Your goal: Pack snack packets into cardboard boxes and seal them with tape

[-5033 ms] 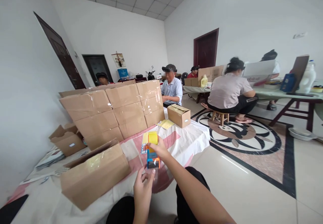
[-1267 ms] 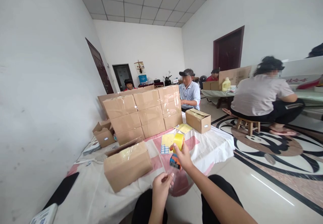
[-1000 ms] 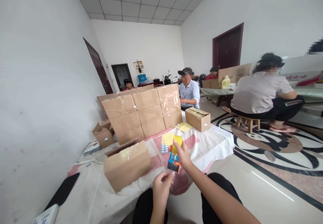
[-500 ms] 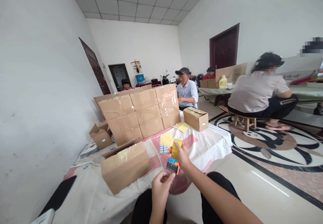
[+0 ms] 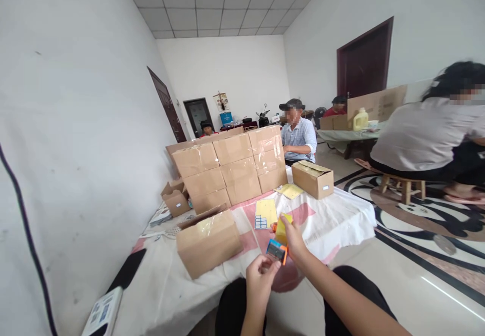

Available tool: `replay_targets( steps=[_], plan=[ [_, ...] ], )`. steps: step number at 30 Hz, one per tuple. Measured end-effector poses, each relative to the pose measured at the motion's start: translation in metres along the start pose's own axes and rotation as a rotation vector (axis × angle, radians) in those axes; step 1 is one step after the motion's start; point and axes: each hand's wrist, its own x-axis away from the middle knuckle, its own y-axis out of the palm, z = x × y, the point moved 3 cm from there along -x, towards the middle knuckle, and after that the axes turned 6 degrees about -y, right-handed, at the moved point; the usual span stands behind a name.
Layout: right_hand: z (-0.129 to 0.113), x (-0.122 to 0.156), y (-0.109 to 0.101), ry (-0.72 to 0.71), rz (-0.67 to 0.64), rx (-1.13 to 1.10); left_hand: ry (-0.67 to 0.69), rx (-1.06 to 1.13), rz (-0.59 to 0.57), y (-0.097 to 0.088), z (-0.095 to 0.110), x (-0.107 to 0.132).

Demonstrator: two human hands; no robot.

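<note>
Over the near edge of the cloth-covered table, my right hand [image 5: 294, 236] is wrapped round a tape dispenser [image 5: 278, 250] that has a blue and orange frame and a yellow roll of tape [image 5: 281, 229]. My left hand [image 5: 260, 274] is closed in a pinch, its thumb and fingertips right by the dispenser's lower front edge. Whatever lies between those fingertips is too small to make out. A cardboard box [image 5: 210, 247] with shiny tape along its top stands left of my hands. Beyond the dispenser lies a yellow sheet with blue-edged labels [image 5: 265, 213].
Taped cartons [image 5: 237, 166] are stacked across the table [image 5: 151, 280]. A smaller box [image 5: 312, 179] stands at the right, an open box [image 5: 176, 198] at the left. One person [image 5: 297, 134] sits beyond the stack; another [image 5: 420, 129] sits on a stool [image 5: 405, 185] at the right.
The camera has turned left, so the whole scene sits further right in view. My hands keep nearly the same hold, with the left fingertips still beside the dispenser's edge.
</note>
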Motion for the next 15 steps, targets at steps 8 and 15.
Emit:
replay_targets(
  steps=[8, 15],
  plan=[
    [-0.001, 0.000, 0.001, -0.015, 0.009, -0.005, 0.038, -0.034, 0.044, 0.001, -0.004, -0.002],
    [0.007, -0.002, 0.001, 0.000, -0.034, 0.015, -0.137, 0.057, -0.096, 0.003, -0.014, -0.008]
  ],
)
